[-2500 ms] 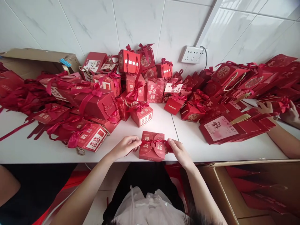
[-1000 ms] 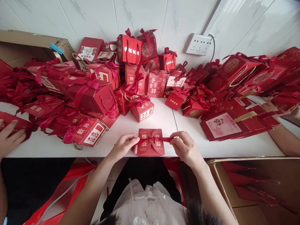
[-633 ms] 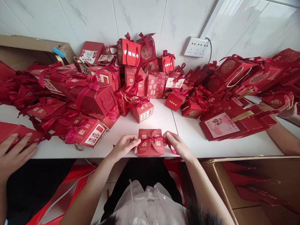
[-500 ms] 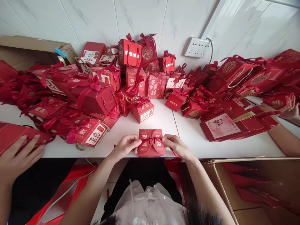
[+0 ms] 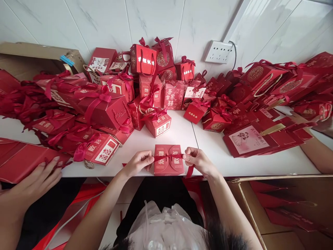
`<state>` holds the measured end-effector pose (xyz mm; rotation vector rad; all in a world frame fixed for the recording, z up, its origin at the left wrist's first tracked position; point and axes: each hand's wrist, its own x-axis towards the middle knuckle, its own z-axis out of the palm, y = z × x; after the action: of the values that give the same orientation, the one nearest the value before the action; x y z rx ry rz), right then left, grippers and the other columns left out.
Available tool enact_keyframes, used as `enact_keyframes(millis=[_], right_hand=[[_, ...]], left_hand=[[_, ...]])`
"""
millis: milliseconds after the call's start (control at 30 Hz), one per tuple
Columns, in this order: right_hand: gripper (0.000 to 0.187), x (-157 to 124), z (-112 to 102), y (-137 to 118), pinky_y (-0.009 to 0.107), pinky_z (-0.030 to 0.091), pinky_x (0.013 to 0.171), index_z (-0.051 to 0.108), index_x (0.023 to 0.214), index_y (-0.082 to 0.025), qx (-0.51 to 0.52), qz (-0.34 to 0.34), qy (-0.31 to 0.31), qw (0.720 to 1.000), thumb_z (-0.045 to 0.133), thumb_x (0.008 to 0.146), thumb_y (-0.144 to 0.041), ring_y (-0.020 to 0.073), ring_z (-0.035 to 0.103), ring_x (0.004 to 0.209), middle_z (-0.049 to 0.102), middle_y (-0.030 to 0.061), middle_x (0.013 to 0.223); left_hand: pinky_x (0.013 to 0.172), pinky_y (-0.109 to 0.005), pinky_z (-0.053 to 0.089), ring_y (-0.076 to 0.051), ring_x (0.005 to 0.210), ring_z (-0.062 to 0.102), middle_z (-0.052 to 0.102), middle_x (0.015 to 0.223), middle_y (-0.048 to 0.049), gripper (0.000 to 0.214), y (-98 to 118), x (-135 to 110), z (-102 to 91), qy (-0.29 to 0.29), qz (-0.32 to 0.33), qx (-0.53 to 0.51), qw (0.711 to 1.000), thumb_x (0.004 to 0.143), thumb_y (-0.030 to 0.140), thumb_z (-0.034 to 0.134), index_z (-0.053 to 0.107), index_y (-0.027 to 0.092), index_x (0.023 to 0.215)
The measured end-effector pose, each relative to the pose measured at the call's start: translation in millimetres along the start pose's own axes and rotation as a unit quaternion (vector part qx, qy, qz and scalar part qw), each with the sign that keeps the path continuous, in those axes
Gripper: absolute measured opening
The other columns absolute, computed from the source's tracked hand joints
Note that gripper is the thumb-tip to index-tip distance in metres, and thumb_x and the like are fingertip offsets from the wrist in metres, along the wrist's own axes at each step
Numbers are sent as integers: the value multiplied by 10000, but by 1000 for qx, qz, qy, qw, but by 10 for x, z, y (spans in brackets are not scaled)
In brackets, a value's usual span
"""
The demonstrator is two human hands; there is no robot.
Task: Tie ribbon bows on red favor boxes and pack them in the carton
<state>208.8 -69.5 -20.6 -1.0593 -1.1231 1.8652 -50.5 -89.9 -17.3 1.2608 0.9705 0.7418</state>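
A red gift box with gold characters lies at the table's front edge, its rounded flaps folded over the top. Across it runs a dark red ribbon, crossed at the middle. My left hand pinches one end of the ribbon at the box's left side. On the other side, my right hand grips the opposite end, whose tail hangs below the fingers. Between the two hands the ribbon is stretched taut. Just behind stands a finished-looking red box with a bow.
Piled red boxes with bows cover the table's left and back. Flat red bags lie to the right. A co-worker's hand holds a large red box at left; another person's arm reaches in at right. A cardboard box stands below.
My hands have drawn slightly apart, the right one outward, pulling the ribbon tighter across the box. At left, the co-worker's hand and large red box have moved to the right.
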Motion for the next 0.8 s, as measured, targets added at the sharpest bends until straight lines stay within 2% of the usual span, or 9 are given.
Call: enact_keyframes(millis=[200, 333, 467, 600, 733, 800], right_hand=[[444, 54, 5, 46, 217, 241, 467, 473, 598, -166, 32, 14, -35, 999, 823, 599, -439, 37, 301, 439, 401, -90, 486], [468, 66, 23, 90, 214, 259, 474, 457, 609, -174, 32, 11, -38, 999, 821, 590, -467, 49, 334, 454, 411, -82, 500], [502, 49, 86, 122, 215, 250, 467, 413, 594, -187, 35, -7, -55, 998, 804, 599, -502, 52, 300, 447, 381, -84, 490], [489, 26, 94, 158, 231, 249, 472, 424, 604, -194, 16, -17, -54, 998, 770, 630, -540, 70, 300, 452, 370, -73, 488], [468, 90, 0, 236, 251, 271, 510, 477, 609, -184, -72, -16, -51, 996, 707, 683, -585, 95, 348, 493, 428, -35, 519], [500, 122, -23, 250, 252, 261, 503, 486, 587, -181, -110, -3, -55, 992, 693, 665, -629, 98, 344, 486, 424, -30, 506]], left_hand=[[480, -225, 306, -91, 460, 442, 495, 506, 32, 516, -47, 59, -39, -37, -8, -32, 999, 698, 625, 628, 404, 178, 573], [475, -221, 304, -90, 465, 446, 501, 513, 32, 518, -138, 95, -10, -36, -1, -62, 997, 694, 625, 638, 401, 177, 585], [453, -226, 277, -90, 430, 429, 495, 474, 32, 552, -217, 125, 56, -7, 8, -78, 997, 639, 665, 658, 402, 181, 570], [450, -243, 254, -92, 423, 422, 491, 461, 22, 548, -175, 77, 108, 38, 21, -79, 996, 622, 677, 654, 427, 184, 545], [452, -258, 224, -79, 417, 396, 447, 455, 34, 485, -129, -3, 135, 85, 39, -84, 992, 696, 611, 620, 421, 197, 542], [434, -260, 217, -81, 391, 382, 429, 434, 33, 484, -128, -14, 141, 92, 38, -91, 991, 680, 603, 622, 404, 201, 524]])
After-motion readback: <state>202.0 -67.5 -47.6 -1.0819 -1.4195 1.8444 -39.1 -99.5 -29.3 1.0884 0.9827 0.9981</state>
